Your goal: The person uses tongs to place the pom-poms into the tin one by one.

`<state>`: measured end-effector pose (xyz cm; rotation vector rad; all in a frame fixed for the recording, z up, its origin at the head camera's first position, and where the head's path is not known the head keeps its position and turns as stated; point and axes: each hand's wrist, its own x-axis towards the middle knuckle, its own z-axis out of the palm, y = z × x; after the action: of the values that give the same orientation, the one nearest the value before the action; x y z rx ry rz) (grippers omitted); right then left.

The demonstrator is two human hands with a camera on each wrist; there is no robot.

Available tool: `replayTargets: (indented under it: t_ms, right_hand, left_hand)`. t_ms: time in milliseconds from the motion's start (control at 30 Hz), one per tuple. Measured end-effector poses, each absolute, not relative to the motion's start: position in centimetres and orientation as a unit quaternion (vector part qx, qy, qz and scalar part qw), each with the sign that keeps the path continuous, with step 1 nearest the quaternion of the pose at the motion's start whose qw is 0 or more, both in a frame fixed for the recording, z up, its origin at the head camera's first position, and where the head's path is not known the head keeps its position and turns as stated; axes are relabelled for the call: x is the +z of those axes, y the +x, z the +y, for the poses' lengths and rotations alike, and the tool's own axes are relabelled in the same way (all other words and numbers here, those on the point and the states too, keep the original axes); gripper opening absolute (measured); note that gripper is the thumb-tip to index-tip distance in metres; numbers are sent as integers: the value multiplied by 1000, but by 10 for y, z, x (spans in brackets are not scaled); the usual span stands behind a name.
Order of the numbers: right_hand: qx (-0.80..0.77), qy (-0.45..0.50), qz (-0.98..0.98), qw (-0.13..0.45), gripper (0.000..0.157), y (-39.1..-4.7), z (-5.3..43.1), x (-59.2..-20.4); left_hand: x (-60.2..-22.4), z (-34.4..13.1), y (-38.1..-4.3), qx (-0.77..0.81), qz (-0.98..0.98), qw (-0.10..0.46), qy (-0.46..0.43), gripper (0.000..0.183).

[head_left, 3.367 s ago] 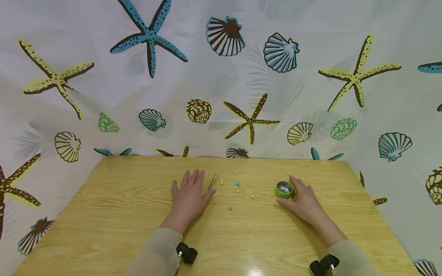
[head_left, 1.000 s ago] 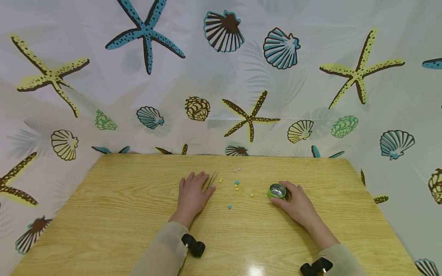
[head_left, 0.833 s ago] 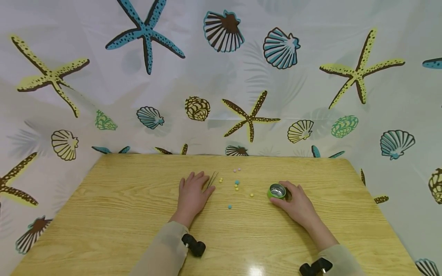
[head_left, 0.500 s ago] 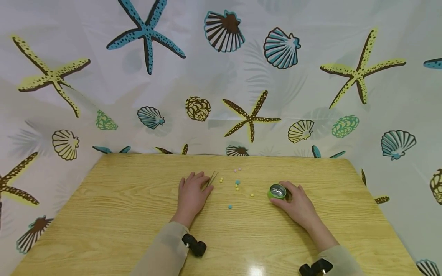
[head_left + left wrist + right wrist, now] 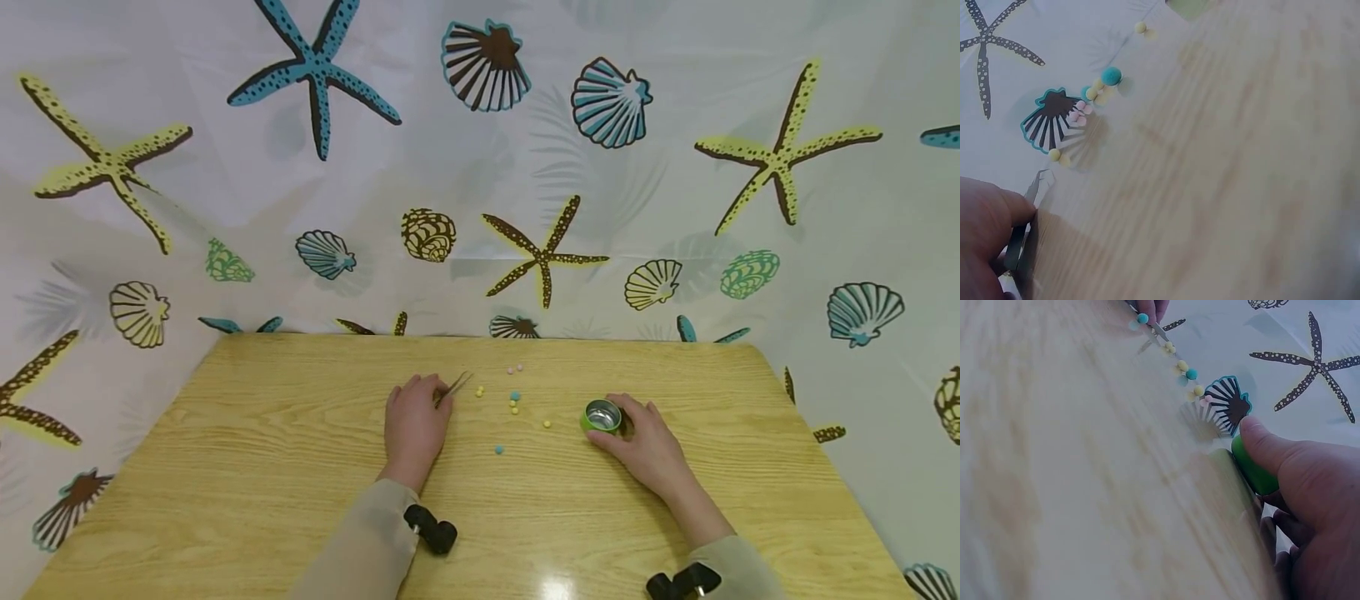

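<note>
My left hand point(image 5: 416, 421), left of the table's middle, pinches a pair of slim metal tweezers point(image 5: 454, 387) whose tips point away to the right. Thumb and tweezers point(image 5: 1018, 242) also show at the lower left of the left wrist view. My right hand point(image 5: 651, 446) grips a small green round tin point(image 5: 589, 424) with a silvery inside, thumb in front and fingers behind. In the right wrist view the thumb lies against the tin's green wall point(image 5: 1252, 465). Between the hands are scattered small balls: yellow point(image 5: 547, 424), blue point(image 5: 498, 450) and pink point(image 5: 520, 367).
Another blue ball point(image 5: 515, 396) lies beside two yellow ones, and a yellow pair point(image 5: 480, 392) sits near the tweezers' tips. The wooden table point(image 5: 262, 467) ends at a cloth point(image 5: 465, 175) printed with starfish and shells.
The left hand, spread flat at first, has drawn its fingers in and taken hold of the tweezers, which now lean further right. The right hand has closed round the tin and shifted it slightly left.
</note>
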<state>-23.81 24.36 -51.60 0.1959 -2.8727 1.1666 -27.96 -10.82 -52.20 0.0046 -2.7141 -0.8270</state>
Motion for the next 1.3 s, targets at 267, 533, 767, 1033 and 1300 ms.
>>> replayTargets:
  t_ms: [267,533,767,1033,1300]
  right_hand:
    - [374,59,-925,14,72,-237,243,-514]
    - [371,63,-926,17,72,-238,243,-516]
    - [367,64,-928,19,73,-237,244,-516]
    - [367,59,-928,14,73,-236,243,-516]
    - [366,61,-928,18,72,-236,243,-515]
  left_hand:
    - [-522,-106,-280,-286,-941,182,10,6]
    - [-521,-109,-279,-318,-929,184,28,15]
    - [-521,-116,-275,-370,-911,182,32,19]
    - [-520,-120,-273,-412,-893,183,16,22]
    - [-516,-123,-272,-438,-876,202,-4,23]
